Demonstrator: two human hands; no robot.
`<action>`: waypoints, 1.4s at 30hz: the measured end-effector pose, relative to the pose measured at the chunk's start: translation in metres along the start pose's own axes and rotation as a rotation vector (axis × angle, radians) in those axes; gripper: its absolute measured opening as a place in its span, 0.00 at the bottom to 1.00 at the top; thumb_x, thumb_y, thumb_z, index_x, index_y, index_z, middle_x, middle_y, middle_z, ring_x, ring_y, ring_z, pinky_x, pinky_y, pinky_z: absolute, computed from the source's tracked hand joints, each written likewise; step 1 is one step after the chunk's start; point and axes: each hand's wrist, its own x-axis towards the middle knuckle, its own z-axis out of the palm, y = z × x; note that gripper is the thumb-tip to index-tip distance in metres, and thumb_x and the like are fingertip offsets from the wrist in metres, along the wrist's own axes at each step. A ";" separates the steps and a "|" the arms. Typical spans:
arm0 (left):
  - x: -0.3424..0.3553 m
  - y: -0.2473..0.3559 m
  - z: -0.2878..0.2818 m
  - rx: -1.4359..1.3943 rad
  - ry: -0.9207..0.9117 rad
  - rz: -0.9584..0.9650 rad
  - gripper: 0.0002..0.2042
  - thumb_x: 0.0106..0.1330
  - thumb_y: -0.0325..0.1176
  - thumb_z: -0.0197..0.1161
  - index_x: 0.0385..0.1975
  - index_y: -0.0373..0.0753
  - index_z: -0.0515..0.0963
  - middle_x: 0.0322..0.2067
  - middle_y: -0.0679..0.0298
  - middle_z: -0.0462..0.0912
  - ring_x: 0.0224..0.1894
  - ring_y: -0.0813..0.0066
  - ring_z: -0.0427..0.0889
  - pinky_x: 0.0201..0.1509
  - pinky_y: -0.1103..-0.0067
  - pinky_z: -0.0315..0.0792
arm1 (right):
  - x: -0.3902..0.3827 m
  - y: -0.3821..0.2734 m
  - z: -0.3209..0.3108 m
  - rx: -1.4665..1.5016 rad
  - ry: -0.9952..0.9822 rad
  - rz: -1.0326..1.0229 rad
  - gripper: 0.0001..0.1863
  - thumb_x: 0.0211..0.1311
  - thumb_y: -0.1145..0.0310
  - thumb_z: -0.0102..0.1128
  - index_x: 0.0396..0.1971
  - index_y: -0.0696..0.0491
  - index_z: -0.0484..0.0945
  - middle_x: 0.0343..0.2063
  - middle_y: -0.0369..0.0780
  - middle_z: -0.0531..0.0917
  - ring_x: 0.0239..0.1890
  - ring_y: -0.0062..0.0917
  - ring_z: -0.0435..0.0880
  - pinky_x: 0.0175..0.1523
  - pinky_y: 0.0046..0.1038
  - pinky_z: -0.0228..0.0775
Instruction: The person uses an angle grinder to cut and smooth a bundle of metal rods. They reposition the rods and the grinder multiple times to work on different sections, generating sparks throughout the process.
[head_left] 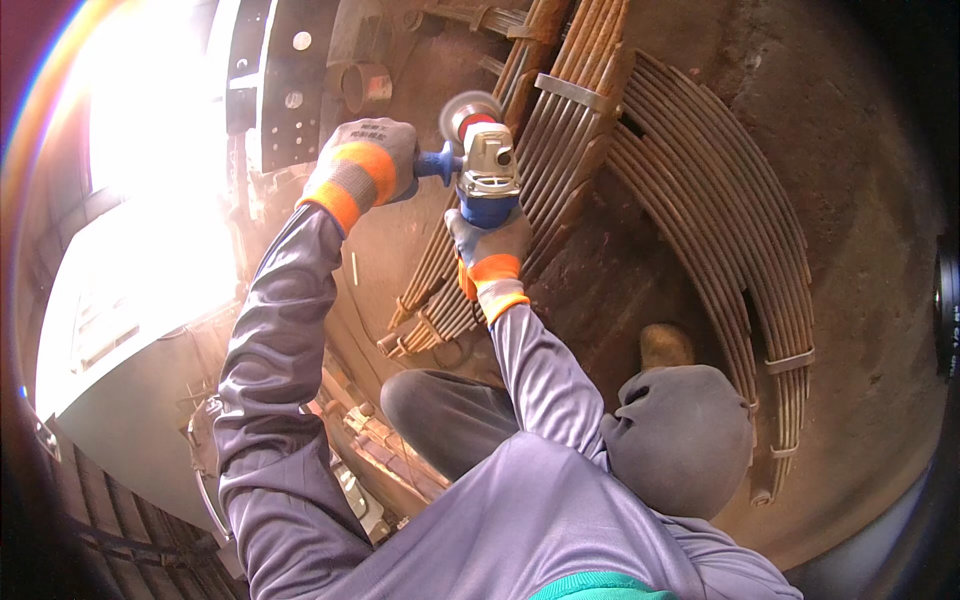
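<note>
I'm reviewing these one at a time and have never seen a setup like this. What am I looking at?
There is no robot here, just a person working by hand. The single picture comes from a wide fisheye camera on their head, looking down, so straight edges bend near the rim. The left hand and right hand, both in grey and orange gloves, hold a grinder-like power tool: the left grips its blue side handle, the right its blue body. Its round disc looks blurred; whether it touches anything is hard to tell. On the brown ground lie layered, rusty metal strips: a long stack beside the tool and a curved stack farther right.
</note>
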 end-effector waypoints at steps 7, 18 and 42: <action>0.012 0.000 0.014 0.023 -0.030 -0.005 0.12 0.60 0.36 0.66 0.40 0.40 0.89 0.39 0.51 0.89 0.45 0.53 0.89 0.51 0.64 0.81 | 0.005 0.010 0.004 -0.014 -0.046 -0.049 0.20 0.42 0.70 0.78 0.39 0.53 0.83 0.32 0.38 0.89 0.33 0.24 0.88 0.44 0.30 0.81; 0.020 0.000 0.028 -0.015 -0.094 -0.024 0.11 0.60 0.35 0.66 0.39 0.41 0.89 0.38 0.52 0.90 0.43 0.52 0.89 0.50 0.64 0.81 | 0.008 0.029 0.005 0.037 -0.057 -0.015 0.22 0.43 0.68 0.77 0.41 0.54 0.82 0.33 0.38 0.89 0.33 0.24 0.89 0.44 0.30 0.81; 0.044 0.009 0.065 -0.014 -0.177 -0.098 0.11 0.61 0.36 0.66 0.40 0.42 0.89 0.39 0.53 0.89 0.44 0.54 0.89 0.51 0.65 0.81 | 0.029 0.075 0.007 0.079 -0.159 0.110 0.26 0.40 0.73 0.79 0.45 0.54 0.81 0.36 0.36 0.88 0.35 0.20 0.86 0.46 0.28 0.80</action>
